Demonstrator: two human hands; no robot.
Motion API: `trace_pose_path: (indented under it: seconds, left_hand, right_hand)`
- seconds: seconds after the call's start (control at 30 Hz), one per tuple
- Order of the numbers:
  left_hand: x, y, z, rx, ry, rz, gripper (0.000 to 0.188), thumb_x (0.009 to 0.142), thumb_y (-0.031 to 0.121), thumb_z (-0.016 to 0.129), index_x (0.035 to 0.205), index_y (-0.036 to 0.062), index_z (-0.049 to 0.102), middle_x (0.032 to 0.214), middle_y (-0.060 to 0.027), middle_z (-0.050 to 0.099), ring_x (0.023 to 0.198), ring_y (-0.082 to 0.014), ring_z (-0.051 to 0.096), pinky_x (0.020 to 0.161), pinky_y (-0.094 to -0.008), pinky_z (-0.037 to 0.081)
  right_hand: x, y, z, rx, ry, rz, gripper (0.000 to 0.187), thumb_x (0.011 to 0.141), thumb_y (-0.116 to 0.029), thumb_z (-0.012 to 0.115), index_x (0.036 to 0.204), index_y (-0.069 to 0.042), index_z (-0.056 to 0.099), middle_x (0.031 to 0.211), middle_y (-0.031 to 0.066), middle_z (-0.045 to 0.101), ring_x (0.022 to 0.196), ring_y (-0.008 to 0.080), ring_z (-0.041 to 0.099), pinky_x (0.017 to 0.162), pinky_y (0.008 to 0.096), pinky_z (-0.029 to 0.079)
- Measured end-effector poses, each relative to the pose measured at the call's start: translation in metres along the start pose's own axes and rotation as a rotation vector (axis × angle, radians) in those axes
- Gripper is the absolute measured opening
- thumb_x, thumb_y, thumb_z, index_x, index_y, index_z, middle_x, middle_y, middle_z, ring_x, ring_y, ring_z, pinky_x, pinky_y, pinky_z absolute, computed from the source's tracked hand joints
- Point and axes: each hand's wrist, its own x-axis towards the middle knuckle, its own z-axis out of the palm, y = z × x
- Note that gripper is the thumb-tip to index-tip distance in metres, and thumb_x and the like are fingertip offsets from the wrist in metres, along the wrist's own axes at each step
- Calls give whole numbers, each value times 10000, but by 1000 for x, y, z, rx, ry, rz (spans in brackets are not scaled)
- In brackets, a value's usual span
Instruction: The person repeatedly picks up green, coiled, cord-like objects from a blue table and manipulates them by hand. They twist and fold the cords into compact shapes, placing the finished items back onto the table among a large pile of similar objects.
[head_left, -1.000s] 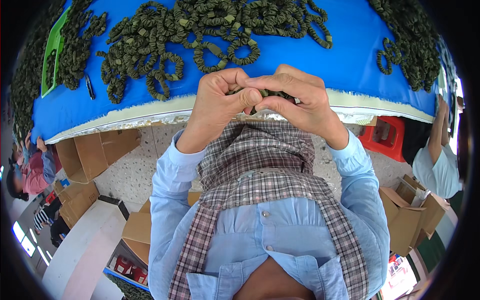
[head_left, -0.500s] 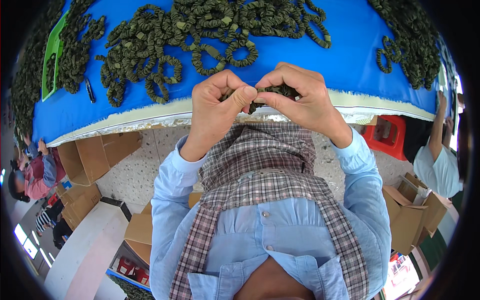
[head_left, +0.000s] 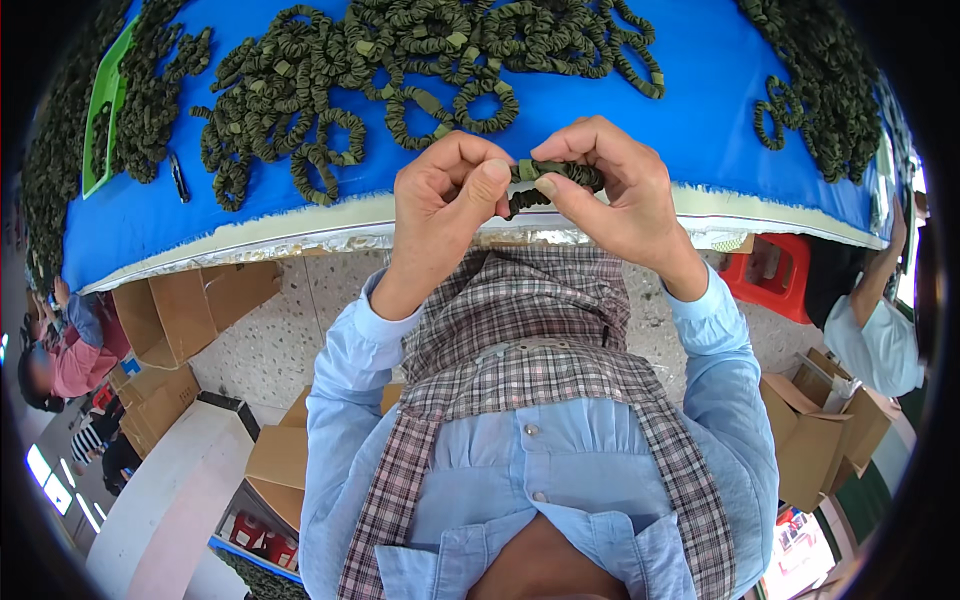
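Between my two hands, above the table's near edge, is a dark green gathered fabric ring, like a scrunchie (head_left: 560, 172), with a flat lighter green band on it. My left hand (head_left: 452, 195) pinches its left side between thumb and fingers. On the other side my right hand (head_left: 618, 195) curls around it, thumb and forefinger close to the light band. Part of the ring is hidden by my fingers. Beyond my hands lies a large heap of similar scrunchies (head_left: 430, 50) on the blue cloth (head_left: 690, 120).
A green tray (head_left: 103, 110) and a dark pen (head_left: 180, 178) lie at the left among more scrunchies. Another pile (head_left: 820, 90) is at the right. Cardboard boxes (head_left: 185, 310) and a red stool (head_left: 775, 275) stand below the table edge. Other people sit at both sides.
My hands have drawn slightly apart, the right one shifting a little to the right. More of the scrunchie and its light band now shows between them.
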Motion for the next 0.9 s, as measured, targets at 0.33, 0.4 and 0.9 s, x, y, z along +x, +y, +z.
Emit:
trace_pose_path:
  seconds: [0.33,0.4,0.9]
  left_hand:
    - [2,1,-1,16,43,5,105,881,91,638,893,-2,591,647,-3,579,565,-59,513,503,-191,386]
    - [2,2,2,1,55,-4,92,882,82,628,869,3,581,631,6,560,549,-56,500,504,-194,388]
    - [3,2,9,66,26,23,122,906,131,603,928,14,572,643,12,563,557,-30,511,484,-180,354]
  right_hand:
    - [-4,2,7,170,73,-59,217,826,15,656,1008,7,537,918,53,583,816,99,586,716,236,506]
    - [-5,2,6,204,74,-32,210,828,21,651,1005,4,539,910,51,572,830,96,581,728,233,501]
    - [-3,-3,9,219,90,13,197,818,47,598,1007,10,554,928,40,583,877,108,608,786,245,510]
